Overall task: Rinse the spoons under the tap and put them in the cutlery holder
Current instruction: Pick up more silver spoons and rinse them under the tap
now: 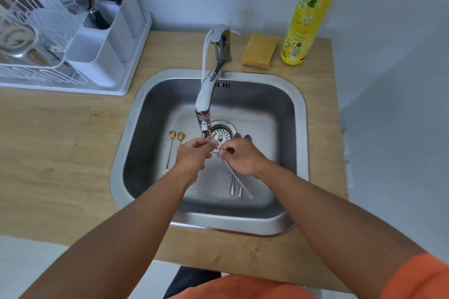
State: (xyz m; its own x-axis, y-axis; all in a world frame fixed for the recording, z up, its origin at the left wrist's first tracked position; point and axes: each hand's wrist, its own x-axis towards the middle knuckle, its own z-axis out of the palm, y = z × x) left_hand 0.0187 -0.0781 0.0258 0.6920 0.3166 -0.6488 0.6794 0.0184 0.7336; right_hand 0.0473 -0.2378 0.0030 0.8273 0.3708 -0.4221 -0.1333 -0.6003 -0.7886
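Rinsing under way: both hands (209, 153) pinching 1 spoon (237, 183) beneath the tap (205, 104), left hand (194, 153) at the bowl, right hand (243, 156) on the handle. Left of hands, 2 gold spoons (176, 137); beneath right hand, 2 silver spoons (237, 187) waiting in sink (301, 114). Cutlery holder (102, 56) far left, beyond hands.

Spoons (173, 150) lie in sink (300, 114); cutlery holder (102, 56) probably behind-left.
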